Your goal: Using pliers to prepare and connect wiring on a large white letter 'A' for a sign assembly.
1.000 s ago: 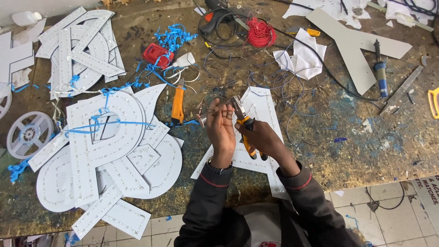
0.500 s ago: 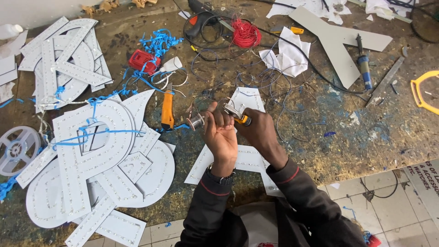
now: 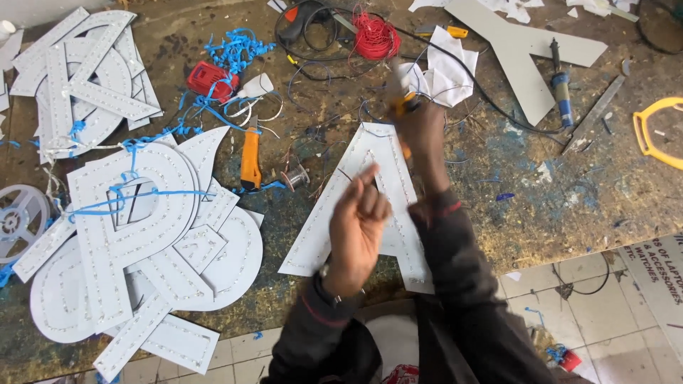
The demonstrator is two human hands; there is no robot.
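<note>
A white letter-shaped panel (image 3: 390, 153) dotted with small lights lies flat on the worn workbench (image 3: 541, 192) in front of me. My right hand (image 3: 421, 134) hovers over the top of the panel and grips orange-handled pliers (image 3: 400, 99), which are motion-blurred. My left hand (image 3: 359, 222) is raised over the panel's left leg, fingers loosely curled and index finger up. It is blurred, and a thin wire shows near its fingertips, so whether it pinches that wire is unclear. A small wire spool (image 3: 295, 176) lies just left of the panel.
An orange utility knife (image 3: 250, 160) lies left of the spool. Stacked white letter panels (image 3: 135, 235) tied with blue strips fill the left side. A red wire coil (image 3: 375, 35), black cables, a blue-handled soldering iron (image 3: 560, 82) and a yellow frame (image 3: 658, 128) lie further back and to the right. The tiled floor (image 3: 597, 299) begins below the bench edge.
My hands have separated: the right hand went up and away with the pliers, while the left hand dropped toward me. The letter panel beneath them is now uncovered.
</note>
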